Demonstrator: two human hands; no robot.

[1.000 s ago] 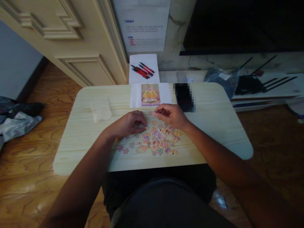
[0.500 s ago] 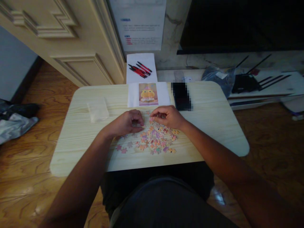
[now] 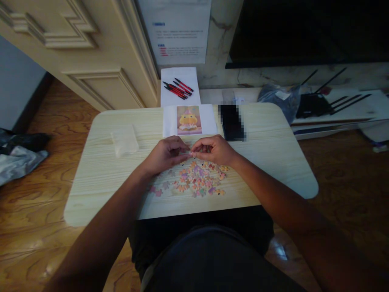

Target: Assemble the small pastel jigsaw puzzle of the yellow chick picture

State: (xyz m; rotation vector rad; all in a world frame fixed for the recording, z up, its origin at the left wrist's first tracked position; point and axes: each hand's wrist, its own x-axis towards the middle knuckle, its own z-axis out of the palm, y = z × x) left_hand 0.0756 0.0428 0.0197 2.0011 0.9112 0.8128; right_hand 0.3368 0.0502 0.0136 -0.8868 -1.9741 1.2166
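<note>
Pinched fingertips meet at the middle of the worktop [image 3: 100,174]: the left hand [image 3: 165,154] and the right hand [image 3: 214,149] each clench what appears to be a small puzzle piece [image 3: 190,153], the two grips touching or nearly so just above the far edge of the loose pile [image 3: 197,180]. Whether one piece or two sits between the fingers cannot be told; it is tiny and mostly covered by thumbs and forefingers.

The pile lies directly toward the person from both grips, spread wider than deep, its long axis running left to right across the worktop. Its bulk sits under and just beside the right hand, which looks the nearer of the two; a few stray pieces [image 3: 158,190] trail off near the left wrist.

Beyond the hands, a reference picture [image 3: 189,120] of a yellow cartoon figure rests on white paper at the far edge, with a dark, pixelated phone [image 3: 232,121] just to its right. A clear plastic bag [image 3: 124,140] lies well apart to the left. Past the worktop, red and black pens [image 3: 178,88] sit on a white sheet on the floor, beside a cream door [image 3: 91,52].

Dim light blurs the printing on individual pieces, and both forearms run out of the frame's lower edge.
</note>
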